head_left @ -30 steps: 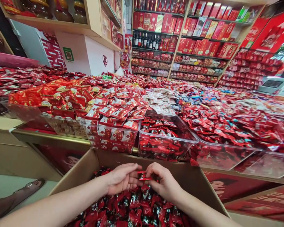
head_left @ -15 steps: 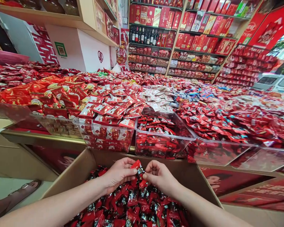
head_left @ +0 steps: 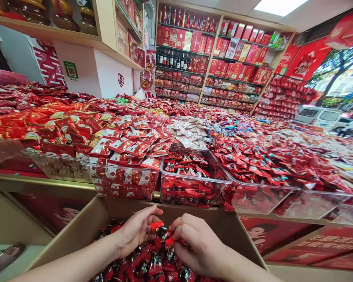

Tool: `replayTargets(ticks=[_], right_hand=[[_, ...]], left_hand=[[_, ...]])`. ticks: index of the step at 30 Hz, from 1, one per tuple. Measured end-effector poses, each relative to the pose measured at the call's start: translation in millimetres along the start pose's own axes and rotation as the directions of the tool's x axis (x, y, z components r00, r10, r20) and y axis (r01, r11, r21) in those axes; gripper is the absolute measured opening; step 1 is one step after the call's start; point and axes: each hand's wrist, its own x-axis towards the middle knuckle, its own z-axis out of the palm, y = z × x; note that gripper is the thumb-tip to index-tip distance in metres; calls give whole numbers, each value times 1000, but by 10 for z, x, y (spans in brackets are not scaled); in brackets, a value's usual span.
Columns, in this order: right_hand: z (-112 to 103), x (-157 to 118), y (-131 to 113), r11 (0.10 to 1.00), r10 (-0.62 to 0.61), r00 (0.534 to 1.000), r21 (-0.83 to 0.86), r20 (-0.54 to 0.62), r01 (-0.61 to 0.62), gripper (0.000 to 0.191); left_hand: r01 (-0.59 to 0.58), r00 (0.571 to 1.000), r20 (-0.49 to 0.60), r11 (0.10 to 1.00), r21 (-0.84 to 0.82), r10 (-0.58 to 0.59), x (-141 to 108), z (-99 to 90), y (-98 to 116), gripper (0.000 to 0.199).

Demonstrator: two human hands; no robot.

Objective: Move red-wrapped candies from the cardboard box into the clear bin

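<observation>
Now left hand [head_left: 139, 228] loosened, thumb off red packet [head_left: 162, 232]; right hand [head_left: 195, 242] pinching.

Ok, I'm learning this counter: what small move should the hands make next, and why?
Probably lift the red-and-black packet up to the clear tub straight ahead. The right hand appears to pinch it, the left hand close beside it. That tub holds packets of similar colours, and they sit lower than the heaped packets just to its left.
</observation>
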Motion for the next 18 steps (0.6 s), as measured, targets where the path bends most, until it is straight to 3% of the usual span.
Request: replayTargets(ticks=[4, 8, 12, 18], right_hand=[[-499, 127, -211, 1000, -17, 989, -23, -149, 13, 19], [-1024, 386, 8, 944, 21, 958, -311, -285, -113, 6], [-1260, 599, 459, 802, 202, 975, -556, -92, -219, 6], [-1206, 737, 754, 699, 351, 915, -706, 200, -114, 5]], left_hand=[[-28, 1000, -3, 998, 56, 28, 4, -49, -14, 27], [-25, 999, 24, 995, 94, 23, 11, -59, -31, 26], [-25, 999, 50, 991, 131, 18, 9, -68, -56, 25], [-9, 999, 53, 986, 164, 0, 23, -111, -90, 24]])
